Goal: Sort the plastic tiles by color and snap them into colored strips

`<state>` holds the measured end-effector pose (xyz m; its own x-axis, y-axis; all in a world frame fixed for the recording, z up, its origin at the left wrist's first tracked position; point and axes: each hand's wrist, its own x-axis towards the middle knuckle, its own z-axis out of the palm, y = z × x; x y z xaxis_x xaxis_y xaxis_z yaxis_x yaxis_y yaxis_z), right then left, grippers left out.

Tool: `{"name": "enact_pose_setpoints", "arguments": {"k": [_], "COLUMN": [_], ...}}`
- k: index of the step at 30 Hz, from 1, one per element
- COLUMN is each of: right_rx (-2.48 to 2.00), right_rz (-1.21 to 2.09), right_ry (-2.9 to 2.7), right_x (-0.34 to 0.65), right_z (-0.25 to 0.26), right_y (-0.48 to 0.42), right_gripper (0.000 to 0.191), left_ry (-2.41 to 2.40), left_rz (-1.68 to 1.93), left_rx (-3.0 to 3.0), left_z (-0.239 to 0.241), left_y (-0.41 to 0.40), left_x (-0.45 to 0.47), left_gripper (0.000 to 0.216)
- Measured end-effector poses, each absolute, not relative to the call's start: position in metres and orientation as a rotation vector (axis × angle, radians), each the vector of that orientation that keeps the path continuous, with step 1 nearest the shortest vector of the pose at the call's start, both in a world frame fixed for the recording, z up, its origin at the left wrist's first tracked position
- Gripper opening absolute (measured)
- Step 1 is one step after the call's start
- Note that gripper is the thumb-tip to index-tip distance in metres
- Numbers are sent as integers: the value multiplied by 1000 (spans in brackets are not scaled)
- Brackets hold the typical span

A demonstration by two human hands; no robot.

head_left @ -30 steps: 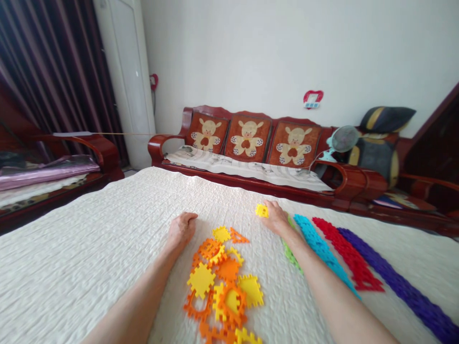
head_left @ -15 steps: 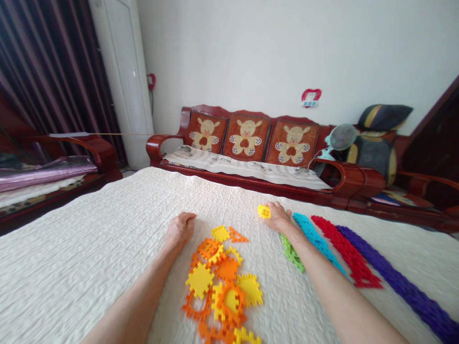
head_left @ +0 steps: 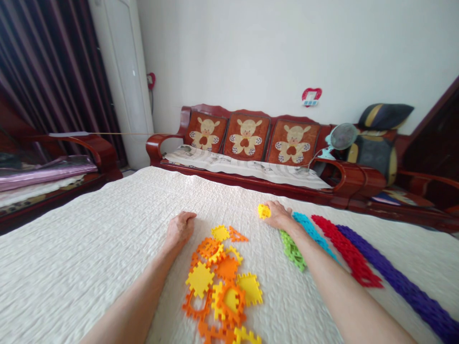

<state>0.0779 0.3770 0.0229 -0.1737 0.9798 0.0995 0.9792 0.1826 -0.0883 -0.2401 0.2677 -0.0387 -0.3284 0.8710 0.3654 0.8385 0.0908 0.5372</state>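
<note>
My right hand [head_left: 279, 215] reaches to the far side of the white quilted cloth [head_left: 118, 239], its fingers around a small yellow interlocking tile [head_left: 264, 211] with square holes. My left hand [head_left: 181, 226] rests on the cloth, fingers curled in, with nothing visible in it. Between my forearms lies a loose pile of notched plastic tiles, among them a solid yellow tile [head_left: 200, 280], a solid orange tile [head_left: 227, 268] and an orange triangle [head_left: 237, 234]. Closest to that pile's left edge is my left hand. A green row of tiles [head_left: 292, 251] is partly covered by my right forearm.
Right of my right arm run rows of blue tiles [head_left: 315, 234], red tiles [head_left: 346, 248] and purple tiles [head_left: 394, 282]. Beyond the table stands a wooden sofa [head_left: 158, 143] with bear-patterned cushions [head_left: 245, 137]. A small fan [head_left: 343, 136] is clipped near its right arm.
My right forearm has shifted slightly to the right, showing more of the green tiles. My right hand keeps the yellow tile in nearly the same spot. The left hand stays still.
</note>
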Motion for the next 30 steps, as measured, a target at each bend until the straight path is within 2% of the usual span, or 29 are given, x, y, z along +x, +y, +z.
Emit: {"name": "enact_pose_setpoints", "arguments": {"k": [8, 11, 17, 21, 30], "right_rx": [-1852, -1535, -895, -886, -922], "right_rz": [-24, -45, 392, 407, 302], "right_ry": [-2280, -2298, -2497, -2516, -2503], "right_x": [77, 65, 14, -7, -13], "right_z": [24, 23, 10, -3, -9], "right_y": [372, 357, 314, 301, 298], "right_gripper": [51, 52, 38, 46, 51], "left_ry": [2287, 2275, 2264, 2264, 2262], "left_rz": [1073, 1062, 1058, 1070, 1056], "left_rx": [1792, 1775, 1766, 1785, 1784], "left_z": [-40, -37, -35, -35, -38], "left_y": [268, 268, 267, 267, 268], "left_x": [-240, -239, -238, -238, -239], "left_gripper": [34, 35, 35, 36, 35]}}
